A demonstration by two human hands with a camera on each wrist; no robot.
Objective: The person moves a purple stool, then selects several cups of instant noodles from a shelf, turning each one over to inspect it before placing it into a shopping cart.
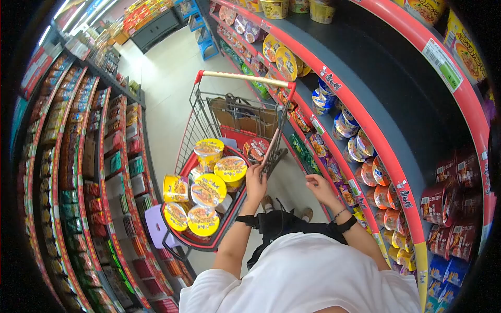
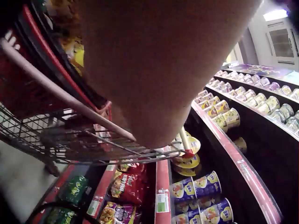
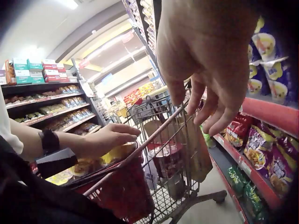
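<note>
My left hand [image 1: 255, 183] rests on the side rail of a shopping cart [image 1: 245, 76], its fingers fairly straight and holding nothing. Beside it, the cart's red upper basket [image 3: 124, 189] carries several yellow-lidded instant noodle tubs [image 1: 209, 190], some upright and some tilted. A red-lidded tub [image 1: 256, 148] shows just beyond the fingertips. My right hand [image 1: 322, 189] hangs between cart and shelf, fingers loosely bent around nothing; in the right wrist view the same hand [image 3: 205, 60] overlaps the rail. In the left wrist view, the forearm [image 2: 145, 70] hides much of the cart.
Shelving with red price rails [image 1: 344, 91] curves along the right, holding noodle tubs and red noodle packs [image 1: 441, 203]. More packed shelves [image 1: 78, 172] line the left. A cardboard box [image 1: 242, 117] sits in the cart's wire part. Blue stools [image 1: 207, 49] stand down the aisle.
</note>
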